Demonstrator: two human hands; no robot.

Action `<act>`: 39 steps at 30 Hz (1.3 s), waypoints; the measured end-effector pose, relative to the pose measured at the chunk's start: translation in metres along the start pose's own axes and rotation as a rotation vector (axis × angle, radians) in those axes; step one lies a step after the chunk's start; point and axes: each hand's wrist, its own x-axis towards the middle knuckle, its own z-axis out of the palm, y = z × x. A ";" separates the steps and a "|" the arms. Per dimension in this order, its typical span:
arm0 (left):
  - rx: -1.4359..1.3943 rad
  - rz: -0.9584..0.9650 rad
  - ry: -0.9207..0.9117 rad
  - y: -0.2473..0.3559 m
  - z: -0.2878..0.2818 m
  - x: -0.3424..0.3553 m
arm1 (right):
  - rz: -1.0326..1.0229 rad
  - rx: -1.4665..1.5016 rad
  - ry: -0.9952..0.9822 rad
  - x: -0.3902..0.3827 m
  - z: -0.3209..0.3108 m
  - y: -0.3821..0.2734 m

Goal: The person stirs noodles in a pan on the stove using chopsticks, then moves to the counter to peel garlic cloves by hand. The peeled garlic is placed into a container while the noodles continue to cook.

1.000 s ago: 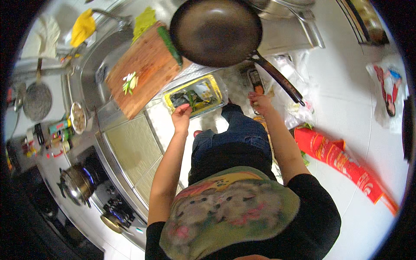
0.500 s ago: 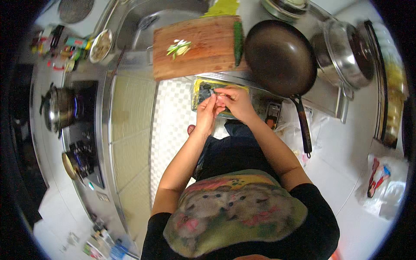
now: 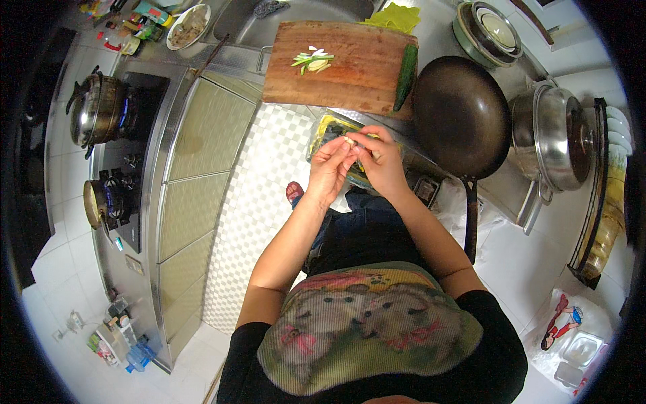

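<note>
Over a waste bin with a yellow rim (image 3: 321, 126) and dark lining, my two hands meet fingertip to fingertip. Between them is a small pale piece that looks like a garlic clove (image 3: 348, 141). My left hand (image 3: 329, 170) pinches it from the left with thumb and fingers. From the other side, the bent fingers and thumb of my right hand (image 3: 381, 163) close on it too. The fingers cover most of the clove.
Ahead, a wooden cutting board (image 3: 356, 84) carries cut scallion pieces (image 3: 313, 60) and a cucumber (image 3: 406, 77). A large frying pan (image 3: 461, 114) juts over the counter edge at right. On the left stove, a pot (image 3: 97, 111) sits above a blue flame.
My view has shifted, so the board, pan and bin appear farther right. My hands stay together over the bin, and the pale clove now shows between the fingertips.
</note>
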 end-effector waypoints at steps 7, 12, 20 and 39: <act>-0.023 -0.079 -0.080 0.003 -0.001 -0.001 | 0.131 0.061 -0.019 0.005 -0.016 -0.013; -0.005 -0.130 -0.105 0.005 0.001 -0.002 | 0.053 -0.039 -0.040 0.007 -0.024 -0.017; 0.053 -0.210 -0.092 0.007 -0.004 0.002 | 0.021 -0.125 -0.125 0.008 -0.030 -0.014; -0.018 -0.206 -0.017 -0.009 -0.006 0.000 | -0.116 -0.275 -0.140 0.004 -0.024 -0.004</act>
